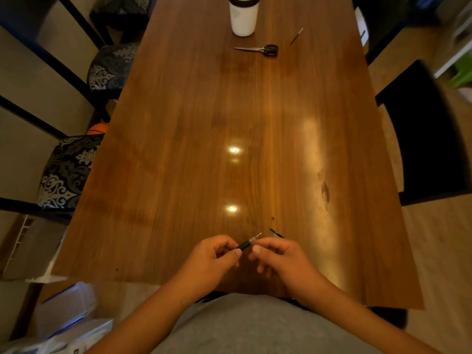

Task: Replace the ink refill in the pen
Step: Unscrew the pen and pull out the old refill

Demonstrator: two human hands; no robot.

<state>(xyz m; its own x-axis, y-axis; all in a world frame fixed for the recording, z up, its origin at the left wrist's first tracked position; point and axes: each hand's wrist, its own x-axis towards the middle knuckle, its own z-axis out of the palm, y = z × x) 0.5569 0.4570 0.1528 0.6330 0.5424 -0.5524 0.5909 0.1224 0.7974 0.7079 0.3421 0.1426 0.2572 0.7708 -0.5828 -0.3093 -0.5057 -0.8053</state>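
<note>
Over the table's [178, 175] near edge, both hands, left [213, 256] and right [277, 256], pinch the pen [246, 244], apparently seating its refill [258, 235]; next likely a steady push.

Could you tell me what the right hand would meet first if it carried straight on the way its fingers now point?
The right hand points left toward the pen, which it already touches; beyond that it would probably meet the left hand.

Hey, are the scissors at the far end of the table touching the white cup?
Apart. The head view shows a bare strip of table between the scissors and the base of the white cup, which stands farther away.
</note>
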